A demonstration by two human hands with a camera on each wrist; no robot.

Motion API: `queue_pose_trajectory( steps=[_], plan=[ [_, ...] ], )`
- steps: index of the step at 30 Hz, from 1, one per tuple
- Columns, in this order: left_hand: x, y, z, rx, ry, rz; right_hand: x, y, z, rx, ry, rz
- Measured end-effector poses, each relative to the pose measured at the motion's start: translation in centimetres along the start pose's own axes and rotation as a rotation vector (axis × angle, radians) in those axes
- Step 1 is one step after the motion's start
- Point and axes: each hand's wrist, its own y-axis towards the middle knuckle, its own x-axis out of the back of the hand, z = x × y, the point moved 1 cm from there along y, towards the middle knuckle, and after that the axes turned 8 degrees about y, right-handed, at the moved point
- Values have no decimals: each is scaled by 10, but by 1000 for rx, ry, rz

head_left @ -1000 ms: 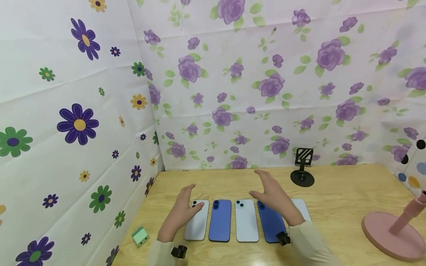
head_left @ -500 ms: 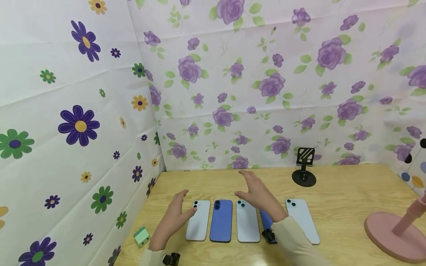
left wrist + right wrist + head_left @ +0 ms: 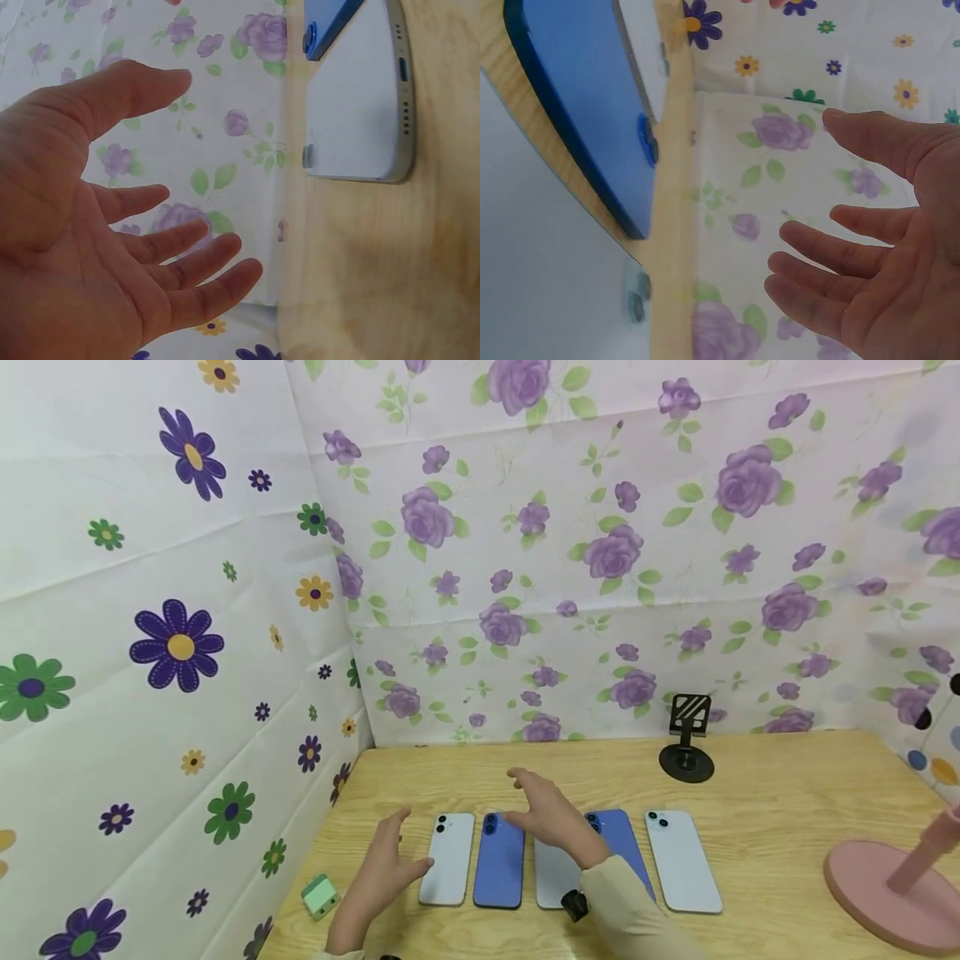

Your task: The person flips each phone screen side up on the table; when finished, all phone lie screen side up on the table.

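Observation:
Several phones lie back-up in a row on the wooden table. From the left they are a white phone [image 3: 442, 877], a blue phone [image 3: 498, 872], a pale phone [image 3: 551, 881], a second blue phone [image 3: 626, 852] and another white phone [image 3: 684, 864]. My left hand [image 3: 381, 870] hovers left of the first white phone [image 3: 356, 112], fingers spread and holding nothing. Above the pale phone [image 3: 547, 247] and the first blue phone [image 3: 585, 105] is my right hand [image 3: 553, 817], its fingers apart and its palm bare. It hides part of the pale phone.
A black phone stand [image 3: 686, 743] is at the back right of the table [image 3: 765, 793]. A pink round base with a post [image 3: 892, 889] stands at the right. Near the left edge sits a small green block-like object [image 3: 321, 896]. Flowered cloth [image 3: 555, 568] hangs behind.
My right hand has moved left from over the second blue phone, uncovering that phone and the rightmost white one. The left hand has shifted left and slightly down. The phones stay put.

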Motion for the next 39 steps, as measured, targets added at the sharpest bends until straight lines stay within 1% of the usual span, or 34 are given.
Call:
queue_pose_trajectory(
  steps=[5, 10, 14, 18, 21, 25, 29, 34, 37, 39],
  plan=[
    [-5, -5, 4, 35, -13, 18, -14, 8, -5, -3, -2, 57],
    [-12, -7, 8, 59, -42, 74, -29, 14, -3, -22, -30, 105],
    [-18, -7, 11, 72, -42, 114, -41, 19, 1, -34, -54, 141],
    [-22, -4, 13, 59, -27, 146, -51, 24, 4, -64, -82, 166],
    [-24, -2, 14, 53, -7, 151, -58, 28, 7, -86, -132, 181],
    [-26, 1, 16, 64, 3, 162, -68, 37, 7, -116, -208, 192],
    [-27, 2, 18, 60, 1, 177, -74, 45, 8, -145, -248, 196],
    [-29, 1, 22, 21, 17, 175, -80, 51, 10, -135, -274, 206],
    [-30, 0, 22, -13, 29, 181, -84, 55, 8, -131, -294, 211],
    [-31, 0, 20, -20, 31, 190, -87, 57, 7, -136, -307, 213]
  ],
)
